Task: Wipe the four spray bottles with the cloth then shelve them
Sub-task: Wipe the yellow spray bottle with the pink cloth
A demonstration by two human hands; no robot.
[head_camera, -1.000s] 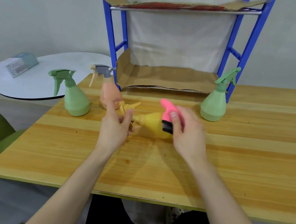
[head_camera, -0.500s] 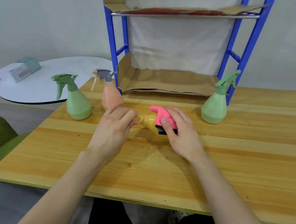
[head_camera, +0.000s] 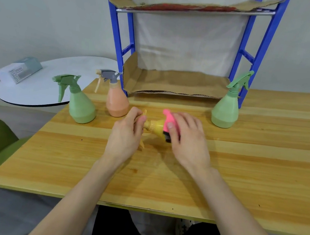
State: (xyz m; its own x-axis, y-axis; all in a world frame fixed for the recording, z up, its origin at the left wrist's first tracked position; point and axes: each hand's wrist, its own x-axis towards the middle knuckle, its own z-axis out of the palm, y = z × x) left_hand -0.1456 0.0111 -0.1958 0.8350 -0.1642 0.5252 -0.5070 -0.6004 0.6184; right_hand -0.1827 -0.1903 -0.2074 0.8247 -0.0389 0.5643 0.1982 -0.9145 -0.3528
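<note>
Yellow spray bottle lies sideways mid-worktop, nozzle leftward, its long axis left-right. Left hand pinches its neck; right hand presses a pink cloth on the body, mostly hiding it. Two green bottles and an orange bottle stand behind, before the blue shelf.

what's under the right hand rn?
The right hand presses a pink cloth onto the yellow spray bottle, lying sideways. The bottle's base is covered; the left hand grips its head.
</note>
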